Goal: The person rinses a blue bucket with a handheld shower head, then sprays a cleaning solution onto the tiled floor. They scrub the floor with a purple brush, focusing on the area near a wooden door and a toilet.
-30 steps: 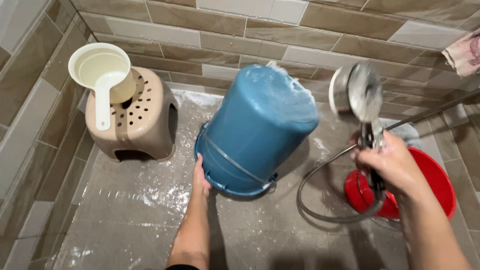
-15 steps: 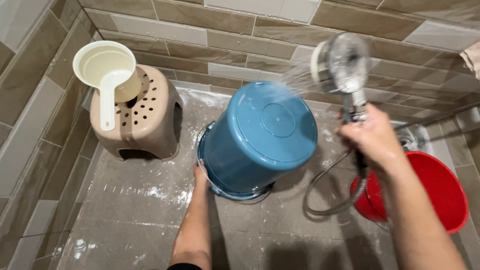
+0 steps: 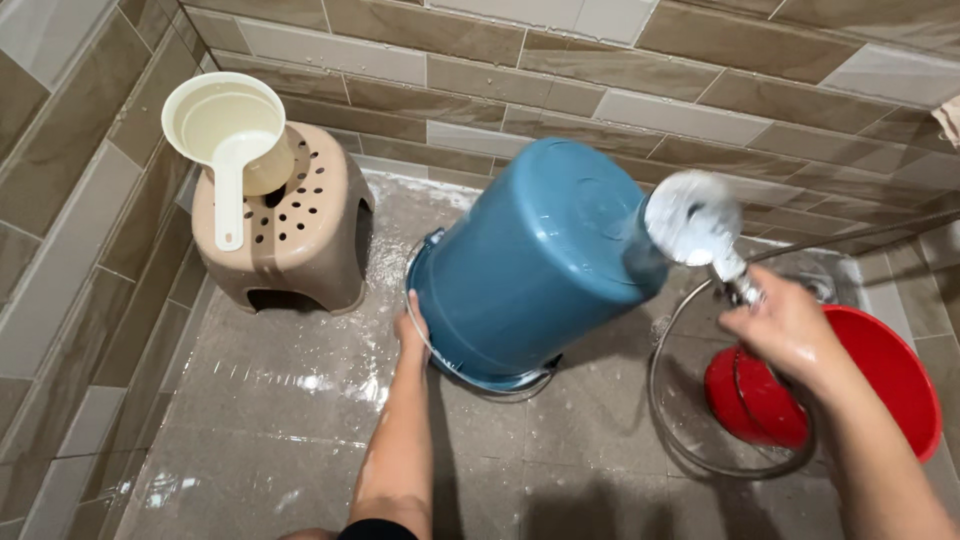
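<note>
- blue bucket point(image 3: 535, 265): upside down on the wet tiled floor point(image 3: 270, 420), tipped so the rim lifts on the far side and its base leans toward the wall; a moment ago it sat flatter, base facing up, so it has been rocked over again.
- left hand point(image 3: 412, 335): fingers closed on the bucket's lower rim beside the wire handle, steadying the tilt; same grip spot as before.
- right hand point(image 3: 785, 330): wrapped around the handle of the shower head point(image 3: 692, 217); it has dropped from high near the wall to just beside the bucket's side.
- shower head: now aimed close at the bucket's flank, spray hitting the blue wall where earlier it struck the base; rinsing appears to have moved from base to side.
- metal hose point(image 3: 700, 440): loops on the floor below the right hand.
- red bucket point(image 3: 880, 385): lying on its side, behind the right forearm.
- beige stool point(image 3: 285, 245): by the left wall, unmoved.
- cream dipper point(image 3: 228, 135): resting on the stool, unmoved.
</note>
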